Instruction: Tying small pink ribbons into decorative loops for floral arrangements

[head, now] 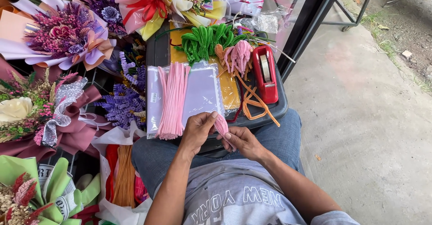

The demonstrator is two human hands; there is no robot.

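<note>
Both hands, left (197, 133) and right (243, 142), pinched one pink stem (221, 125) mid-fold; finished pink blooms (238, 54) lay on the tray (279, 106), a pink bundle (172, 99) unused.

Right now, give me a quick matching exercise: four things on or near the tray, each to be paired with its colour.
Things:
1. tape dispenser
2. loose pipe cleaner bundle lying flat on the tray
3. looped pipe cleaner pile at the tray's far end
4. curled pipe cleaner bunch left of the tray

Colours:
A. green
B. purple
C. red
D. pink

Pairs: 1-C, 2-D, 3-A, 4-B
</note>
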